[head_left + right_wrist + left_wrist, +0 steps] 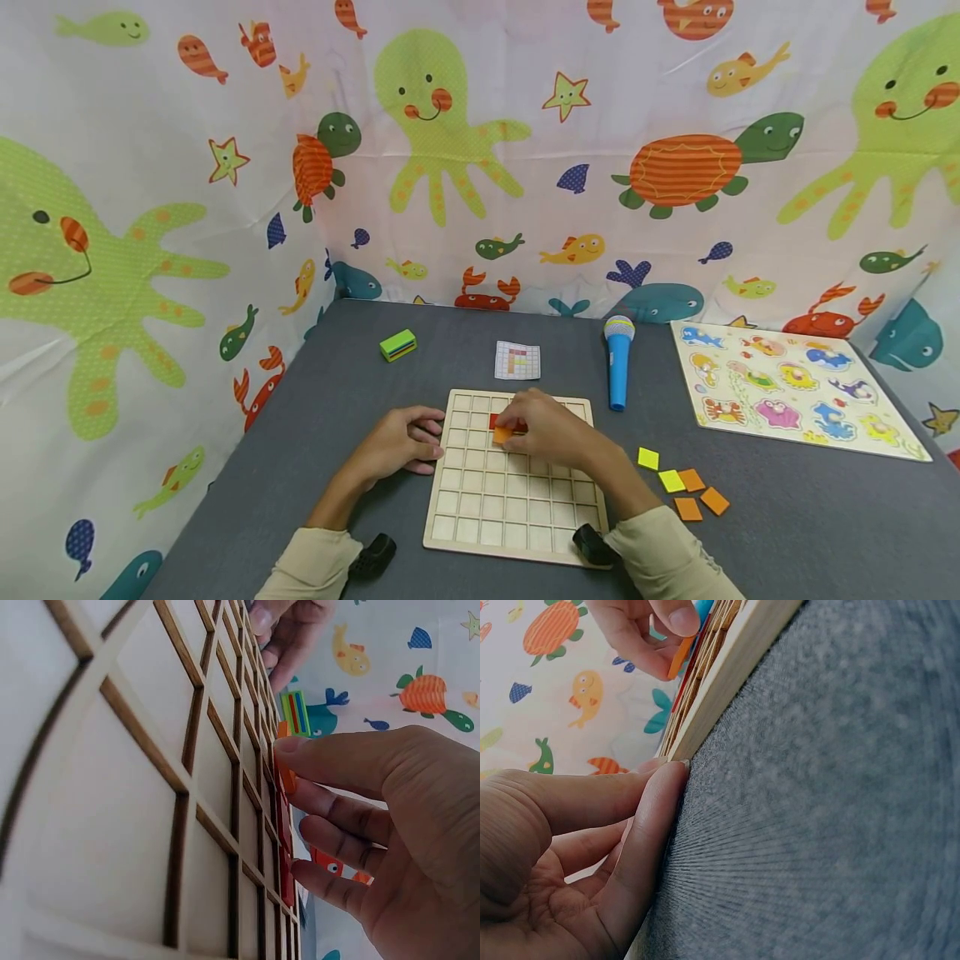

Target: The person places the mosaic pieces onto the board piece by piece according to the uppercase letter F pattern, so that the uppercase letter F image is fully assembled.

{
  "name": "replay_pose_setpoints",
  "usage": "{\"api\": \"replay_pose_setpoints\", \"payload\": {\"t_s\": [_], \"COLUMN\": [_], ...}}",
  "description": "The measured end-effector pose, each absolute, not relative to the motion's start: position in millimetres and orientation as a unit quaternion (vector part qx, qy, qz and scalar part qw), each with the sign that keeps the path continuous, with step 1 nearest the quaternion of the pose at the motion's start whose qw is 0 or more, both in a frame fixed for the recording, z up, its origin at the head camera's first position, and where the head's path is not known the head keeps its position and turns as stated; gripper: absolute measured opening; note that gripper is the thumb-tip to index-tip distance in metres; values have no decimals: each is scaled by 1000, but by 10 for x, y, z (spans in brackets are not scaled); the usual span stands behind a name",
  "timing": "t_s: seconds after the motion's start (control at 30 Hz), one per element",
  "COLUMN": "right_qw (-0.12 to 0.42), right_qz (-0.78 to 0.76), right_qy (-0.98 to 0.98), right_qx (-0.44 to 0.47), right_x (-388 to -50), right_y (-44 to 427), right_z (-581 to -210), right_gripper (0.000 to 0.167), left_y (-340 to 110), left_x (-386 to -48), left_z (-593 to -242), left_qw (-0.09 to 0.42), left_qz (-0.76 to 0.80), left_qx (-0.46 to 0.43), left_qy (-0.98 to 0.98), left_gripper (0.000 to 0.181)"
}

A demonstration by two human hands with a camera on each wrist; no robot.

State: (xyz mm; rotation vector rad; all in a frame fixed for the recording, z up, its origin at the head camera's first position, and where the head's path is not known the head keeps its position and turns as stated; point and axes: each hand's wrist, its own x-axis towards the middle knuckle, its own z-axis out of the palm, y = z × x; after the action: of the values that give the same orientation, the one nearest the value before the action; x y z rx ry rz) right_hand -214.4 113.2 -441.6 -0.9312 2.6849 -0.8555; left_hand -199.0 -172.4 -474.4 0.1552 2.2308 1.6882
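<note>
A wooden grid board (487, 506) lies on the dark table, with red tiles (286, 879) in cells of an upper row. My right hand (551, 429) pinches an orange tile (502, 435) between thumb and fingers, just at the red tiles; in the right wrist view the orange tile (285, 759) is tilted against the board's surface. My left hand (397, 443) is at the board's left edge, and in the left wrist view the thumb and index fingertip of that hand (577, 855) pinch the board's corner (681, 750).
Loose yellow tiles (648, 458) and orange tiles (715, 501) lie right of the board. Behind it are a pattern card (517, 361), a green block stack (398, 345) and a blue microphone (618, 367). A sea-animal puzzle (795, 392) lies at the right.
</note>
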Motion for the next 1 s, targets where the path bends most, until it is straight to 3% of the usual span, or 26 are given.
{"api": "replay_pose_setpoints", "payload": {"t_s": [1.0], "right_qw": [72], "right_qz": [-273], "right_qy": [901], "right_qx": [-330], "right_x": [-2140], "right_y": [1056], "right_z": [-4431], "right_gripper": [24], "left_y": [-1721], "left_x": [-1963], "left_z": [-4690], "left_qw": [166], "left_qz": [592], "left_qx": [57], "left_qy": [787], "left_gripper": [59]}}
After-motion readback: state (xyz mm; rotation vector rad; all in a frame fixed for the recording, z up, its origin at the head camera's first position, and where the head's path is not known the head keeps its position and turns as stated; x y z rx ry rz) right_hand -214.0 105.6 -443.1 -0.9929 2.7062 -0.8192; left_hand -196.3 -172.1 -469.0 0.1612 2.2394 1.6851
